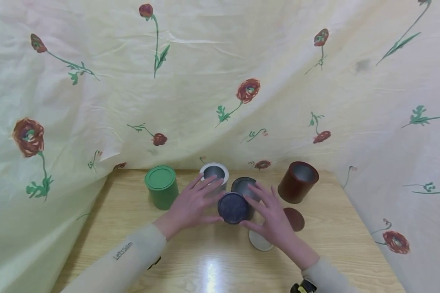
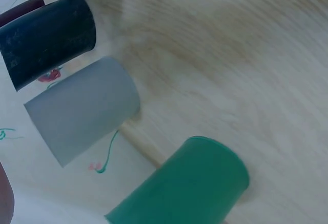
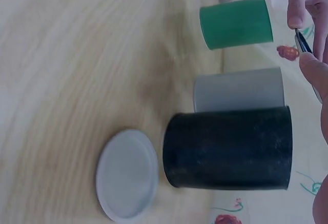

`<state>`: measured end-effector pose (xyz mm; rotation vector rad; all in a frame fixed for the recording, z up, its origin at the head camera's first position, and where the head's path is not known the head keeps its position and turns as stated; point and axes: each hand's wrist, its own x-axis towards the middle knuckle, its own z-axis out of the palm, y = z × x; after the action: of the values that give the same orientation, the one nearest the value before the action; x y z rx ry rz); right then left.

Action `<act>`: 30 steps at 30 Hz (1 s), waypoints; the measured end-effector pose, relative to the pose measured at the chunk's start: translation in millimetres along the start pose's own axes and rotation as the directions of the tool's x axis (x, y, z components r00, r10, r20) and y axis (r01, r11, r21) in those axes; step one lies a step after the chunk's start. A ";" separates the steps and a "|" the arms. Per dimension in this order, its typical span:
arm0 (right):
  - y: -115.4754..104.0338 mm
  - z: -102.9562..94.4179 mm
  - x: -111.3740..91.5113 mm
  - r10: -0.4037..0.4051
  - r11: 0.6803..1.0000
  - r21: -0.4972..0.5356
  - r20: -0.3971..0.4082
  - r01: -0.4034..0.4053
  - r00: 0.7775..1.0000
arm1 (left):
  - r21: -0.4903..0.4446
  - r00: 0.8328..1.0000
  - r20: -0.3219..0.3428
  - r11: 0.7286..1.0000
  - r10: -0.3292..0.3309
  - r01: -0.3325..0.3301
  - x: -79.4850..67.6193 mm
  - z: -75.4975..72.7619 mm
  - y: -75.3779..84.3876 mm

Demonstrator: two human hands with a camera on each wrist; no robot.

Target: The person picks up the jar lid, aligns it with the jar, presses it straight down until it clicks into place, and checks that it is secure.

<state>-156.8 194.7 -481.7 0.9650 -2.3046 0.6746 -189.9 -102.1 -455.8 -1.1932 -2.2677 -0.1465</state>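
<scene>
A round dark blue lid (image 1: 233, 208) is held between both hands, over the table and overlapping the front of the dark canister in the head view. My left hand (image 1: 192, 205) pinches its left edge between thumb and fingers. At the opposite edge, my right hand (image 1: 273, 219) grips with thumb and fingertips. The dark canister (image 3: 230, 149) stands upright with its top uncovered. Close beside it is a white canister (image 2: 84, 108), likewise without a cover. In the right wrist view the lid's thin rim shows between both thumbs. Most of the left hand is outside the left wrist view.
A green canister (image 1: 161, 189) with its lid on stands at the left. An uncovered dark red canister (image 1: 295, 189) is at the back right. A dark red lid (image 1: 295, 219) and a white lid (image 3: 127, 175) lie on the wooden table (image 1: 190, 264). Flower-printed cloth (image 1: 190, 101) hangs behind.
</scene>
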 end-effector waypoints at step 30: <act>48.0 -30.9 30.2 0.091 0.996 -0.008 0.142 -0.091 0.986 | 0.021 0.973 0.207 0.995 -0.102 0.100 60.6 6.4 -11.2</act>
<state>-201.8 229.2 -451.0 0.9388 -2.4865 0.6608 -228.2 -62.7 -427.2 -1.1335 -2.5091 -0.0508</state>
